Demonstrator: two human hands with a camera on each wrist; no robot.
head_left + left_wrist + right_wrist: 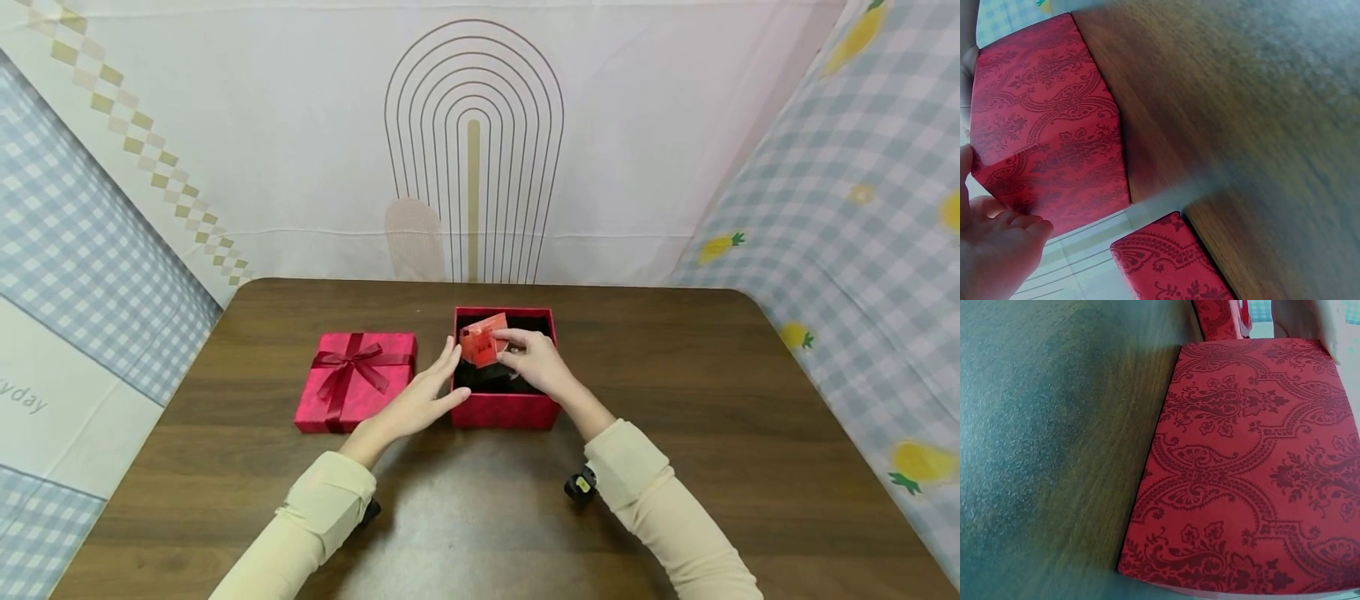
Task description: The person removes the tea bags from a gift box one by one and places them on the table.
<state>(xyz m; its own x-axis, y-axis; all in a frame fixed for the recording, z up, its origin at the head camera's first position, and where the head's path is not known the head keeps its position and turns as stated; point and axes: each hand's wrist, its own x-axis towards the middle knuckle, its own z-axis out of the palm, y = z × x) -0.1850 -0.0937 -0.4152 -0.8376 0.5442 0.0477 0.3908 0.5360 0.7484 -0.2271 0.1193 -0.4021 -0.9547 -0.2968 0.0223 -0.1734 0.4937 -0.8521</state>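
Observation:
A red patterned gift box [504, 412] stands lidless on the table, with black lining or contents inside. Over its opening, my right hand [538, 360] pinches a small red packet [477, 343] with dark print between thumb and fingers. My left hand [422, 402] is at the box's left side, its fingers extended and the thumb spread near the front left corner. In the left wrist view, the left hand [1000, 253] overlaps the edge of the box [1054, 131]. The right wrist view is filled mostly by the box wall [1247, 469]; the right hand and packet are out of sight there.
Left of the box lies its matching red lid [315, 402], topped with a dark red ribbon bow [354, 363]. The brown wooden table [675, 375] reaches back to a white patterned cloth [300, 167]. Checked cloth [847, 167] hangs at the sides.

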